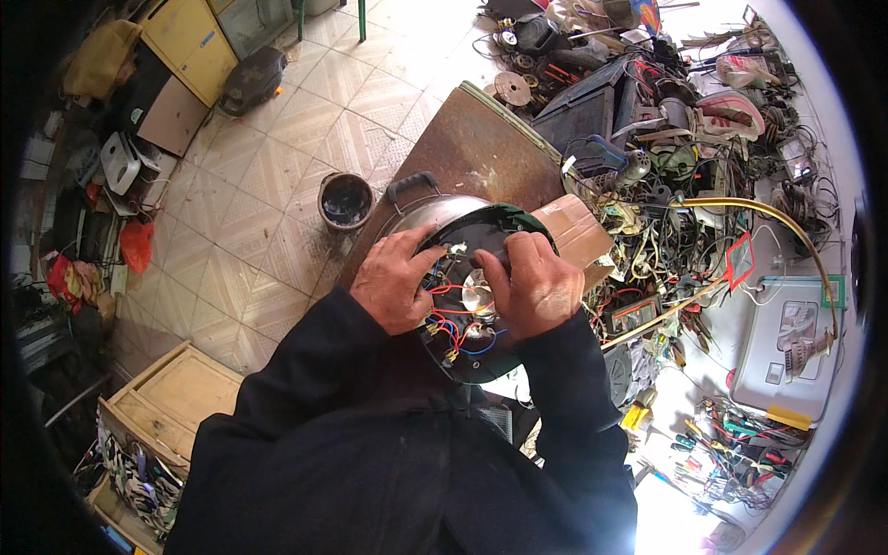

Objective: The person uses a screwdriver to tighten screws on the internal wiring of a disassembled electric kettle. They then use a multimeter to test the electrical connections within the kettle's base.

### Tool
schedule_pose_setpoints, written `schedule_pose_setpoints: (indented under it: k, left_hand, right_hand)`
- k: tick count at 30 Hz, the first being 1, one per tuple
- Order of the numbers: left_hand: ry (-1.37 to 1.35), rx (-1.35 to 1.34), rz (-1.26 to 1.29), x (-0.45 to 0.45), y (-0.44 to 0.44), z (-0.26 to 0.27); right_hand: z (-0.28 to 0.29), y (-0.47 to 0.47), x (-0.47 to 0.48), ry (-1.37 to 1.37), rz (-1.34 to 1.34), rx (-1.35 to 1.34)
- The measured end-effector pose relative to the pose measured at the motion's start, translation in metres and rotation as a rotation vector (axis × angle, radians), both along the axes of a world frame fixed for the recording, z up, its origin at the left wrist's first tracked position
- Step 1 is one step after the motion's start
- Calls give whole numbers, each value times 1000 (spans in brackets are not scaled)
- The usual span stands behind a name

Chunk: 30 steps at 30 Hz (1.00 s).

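Observation:
A round black appliance base [479, 364] with red, blue and yellow wires [454, 326] and a pale round part at its middle lies before me on a brown bench. My left hand [397, 277] rests on its left side, fingers bent over the rim near a small white part [456, 248]. My right hand [538, 284] is over the right side, thumb and curled fingers close together above the inside; whether something small is between them is hidden. Behind the base a silvery metal pot body [423, 211] with a black handle [411, 186] shows partly.
The worn bench top [479, 152] extends away from me, with a cardboard box [572, 232] at its right. A dark bucket [345, 201] stands on the tiled floor to the left. Piled cables and tools [666, 208], a bent lamp arm [770, 201] and a grey case [753, 354] lie to the right.

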<state>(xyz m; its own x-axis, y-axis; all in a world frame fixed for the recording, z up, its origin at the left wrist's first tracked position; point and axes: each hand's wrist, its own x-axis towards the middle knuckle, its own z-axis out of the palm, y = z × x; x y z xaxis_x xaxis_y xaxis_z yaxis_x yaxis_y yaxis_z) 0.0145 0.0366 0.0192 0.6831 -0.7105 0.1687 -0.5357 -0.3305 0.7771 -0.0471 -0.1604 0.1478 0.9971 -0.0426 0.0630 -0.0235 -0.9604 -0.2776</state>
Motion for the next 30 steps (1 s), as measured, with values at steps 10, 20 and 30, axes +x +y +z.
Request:
schedule_pose_setpoints:
  k: [10,20,30]
  left_hand:
    - [-24,41,-56,3,1,-3]
    - [-22,57,-88,5,-1,-1]
    - [37,69,-77,4,1,-2]
  right_hand:
    - [4,4,-1,98,-37,58]
    - [-5,-2,0,-50,27,2]
    - [1,-2,-3,72,16,62]
